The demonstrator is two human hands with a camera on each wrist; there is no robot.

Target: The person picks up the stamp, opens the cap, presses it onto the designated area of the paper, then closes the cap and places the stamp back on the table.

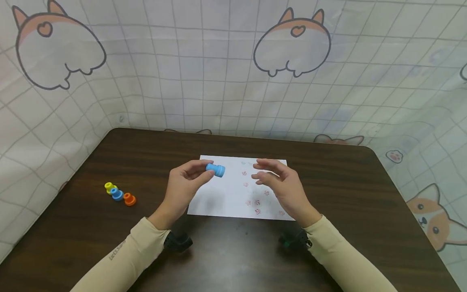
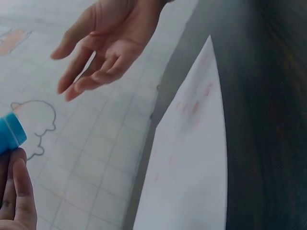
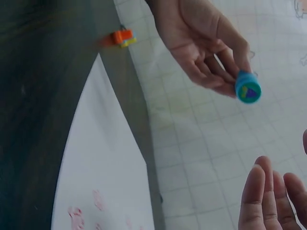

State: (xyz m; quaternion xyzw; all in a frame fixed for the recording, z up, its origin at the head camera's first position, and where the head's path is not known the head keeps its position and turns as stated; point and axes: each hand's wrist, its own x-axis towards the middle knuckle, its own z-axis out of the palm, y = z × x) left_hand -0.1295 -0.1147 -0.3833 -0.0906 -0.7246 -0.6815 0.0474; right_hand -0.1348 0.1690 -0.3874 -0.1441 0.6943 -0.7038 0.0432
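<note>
Between thumb and fingers, my left hand (image 1: 182, 182) pinches a small light-blue toy stamp (image 1: 217, 170), held tilted sideways above the paper. Its end face, with a green and purple picture, shows on the stamp (image 3: 248, 91) in the right wrist view. Over the right part of the white sheet (image 1: 215, 198) hovers my right hand (image 1: 286, 188), holding nothing, its fingers loosely bent and apart from the stamp. Several small red prints (image 1: 257, 202) dot the right half of the sheet, and a faint bluish one lies near its top edge.
At the left of the dark wooden table (image 1: 240, 255), a yellow stamp (image 1: 109, 186), a blue stamp (image 1: 116, 194) and an orange stamp (image 1: 129, 199) stand close together. A white gridded cloth (image 1: 204, 81) with cartoon dogs hangs behind and beside the table.
</note>
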